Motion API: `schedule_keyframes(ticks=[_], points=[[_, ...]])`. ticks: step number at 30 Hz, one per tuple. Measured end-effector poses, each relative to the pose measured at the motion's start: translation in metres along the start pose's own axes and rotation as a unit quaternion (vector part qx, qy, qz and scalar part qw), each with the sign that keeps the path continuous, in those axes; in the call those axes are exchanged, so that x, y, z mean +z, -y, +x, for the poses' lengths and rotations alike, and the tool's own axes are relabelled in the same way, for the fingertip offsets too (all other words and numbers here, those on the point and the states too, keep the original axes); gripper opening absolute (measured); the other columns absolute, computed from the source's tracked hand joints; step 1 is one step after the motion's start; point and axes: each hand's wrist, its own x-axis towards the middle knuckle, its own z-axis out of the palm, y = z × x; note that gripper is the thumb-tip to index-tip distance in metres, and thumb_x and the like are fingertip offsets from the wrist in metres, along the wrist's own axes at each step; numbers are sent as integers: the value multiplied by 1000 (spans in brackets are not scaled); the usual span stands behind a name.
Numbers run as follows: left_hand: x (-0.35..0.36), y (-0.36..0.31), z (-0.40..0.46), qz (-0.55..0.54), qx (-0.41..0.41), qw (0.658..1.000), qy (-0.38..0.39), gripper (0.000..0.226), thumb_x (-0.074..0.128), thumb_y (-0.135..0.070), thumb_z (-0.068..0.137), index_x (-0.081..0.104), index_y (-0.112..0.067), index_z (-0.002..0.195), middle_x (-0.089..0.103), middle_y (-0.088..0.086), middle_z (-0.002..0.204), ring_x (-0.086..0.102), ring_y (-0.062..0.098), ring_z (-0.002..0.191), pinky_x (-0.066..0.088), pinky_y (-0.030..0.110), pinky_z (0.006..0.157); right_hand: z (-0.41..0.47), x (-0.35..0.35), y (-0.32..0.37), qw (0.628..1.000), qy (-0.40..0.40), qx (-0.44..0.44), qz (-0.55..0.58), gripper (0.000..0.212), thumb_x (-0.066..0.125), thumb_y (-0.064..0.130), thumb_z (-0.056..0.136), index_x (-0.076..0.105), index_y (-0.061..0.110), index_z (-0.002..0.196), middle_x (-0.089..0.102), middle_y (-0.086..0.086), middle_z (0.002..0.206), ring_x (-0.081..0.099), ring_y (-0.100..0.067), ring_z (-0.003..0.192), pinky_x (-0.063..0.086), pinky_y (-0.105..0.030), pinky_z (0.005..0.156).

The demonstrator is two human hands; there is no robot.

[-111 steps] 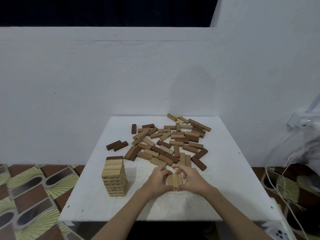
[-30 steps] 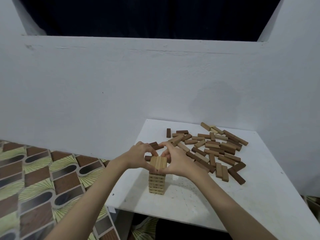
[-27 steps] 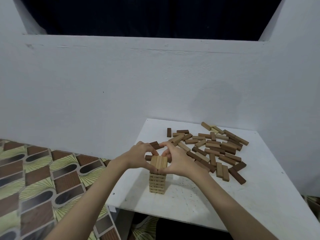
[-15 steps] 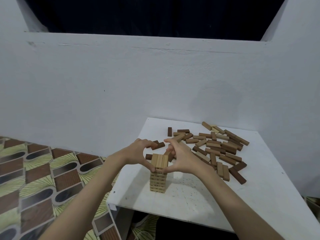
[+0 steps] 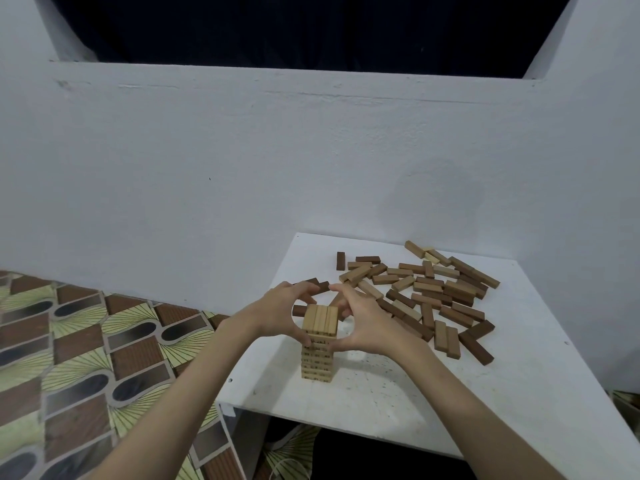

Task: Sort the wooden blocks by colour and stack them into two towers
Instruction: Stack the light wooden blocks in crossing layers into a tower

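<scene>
Half a second ago our fingers were still closed tightly around the new top layer of three pale blocks (image 5: pixel 320 317); now that layer sits flush on the tall pale wooden tower (image 5: pixel 318 344) and our fingers have loosened a little around it, so we judge the layer placed and the step nearly finished, with only a last squaring-up left. The tower stands near the front left part of the white square table (image 5: pixel 450 403). Our left hand (image 5: pixel 281 315) cups the tower's left side, thumb low against the upper courses and curled fingers arching over the far top edge; our right hand (image 5: pixel 360 322) mirrors it on the tower's right side, thumb reaching in to touch the courses just under the top layer. Both hands touch the stack lightly with bent fingers, steadying and aligning more than gripping it, though from this angle we cannot tell how firmly they press. Behind and to the right of the tower lies the scattered heap of loose brown and tan wooden blocks (image 5: pixel 429 292), mixed mid-brown and dark pieces with a few pale ones at its far edge. A pair of dark brown blocks (image 5: pixel 317 285) lies just behind the tower, partly hidden by our fingers. No second tower is visible yet, so the darker sort has, in our judgement, barely begun.
</scene>
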Motion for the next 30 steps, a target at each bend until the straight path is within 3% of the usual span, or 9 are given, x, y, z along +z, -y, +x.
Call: schedule_keyframes(ticks=[5, 8, 13, 15, 20, 25, 30], points=[[3, 0, 0, -12, 3, 1000, -4, 87, 86, -20, 65, 37, -28, 135, 55, -6, 124, 36, -21, 95, 28, -7, 73, 2, 3, 1, 1000, -4, -11, 0, 97, 84, 37, 65, 24, 35, 141, 53, 5, 113, 51, -8, 107, 47, -36, 97], [3, -1, -1, -8, 5, 1000, -10, 84, 85, -20, 66, 37, -28, 135, 57, -7, 123, 37, -13, 99, 29, 1, 75, 2, 3, 3, 1000, -5, -17, -3, 95, 83, 35, 67, 24, 33, 143, 54, 4, 112, 51, -10, 106, 46, -36, 96], [5, -1, -1, -14, 8, 1000, -13, 87, 86, -22, 65, 36, -30, 136, 54, -6, 125, 40, -13, 99, 31, -4, 75, 0, 1, 6, 1000, -5, -25, 6, 91, 83, 36, 68, 28, 33, 140, 54, 4, 111, 51, -4, 100, 47, -31, 94], [6, -2, 0, -14, 13, 1000, -20, 88, 85, -23, 65, 35, -31, 137, 55, -7, 124, 38, -3, 109, 30, 5, 81, -1, -1, 9, 1000, -2, -25, 7, 91, 83, 34, 68, 28, 32, 140, 53, 5, 109, 49, 0, 96, 47, -29, 92], [8, -4, 2, -5, 22, 1000, -21, 85, 84, -21, 66, 35, -28, 136, 57, -9, 118, 34, 9, 119, 31, 18, 89, -5, -3, 14, 999, -4, -38, 15, 83, 82, 27, 71, 31, 33, 136, 46, 25, 99, 47, 7, 92, 41, -18, 85], [9, -5, 3, 6, 23, 999, -21, 85, 84, -23, 66, 35, -26, 136, 56, -9, 119, 34, 9, 119, 31, 18, 90, -5, -2, 12, 999, -8, -33, 15, 86, 82, 30, 70, 30, 31, 139, 54, 5, 106, 48, 3, 94, 44, -22, 88], [8, -5, 0, -3, 20, 1000, -20, 90, 86, -25, 64, 34, -28, 137, 56, -6, 122, 34, 7, 118, 29, 16, 88, -6, -2, 12, 1000, -6, -22, 15, 93, 83, 34, 68, 25, 33, 141, 54, 4, 110, 48, 2, 97, 46, -27, 91]])
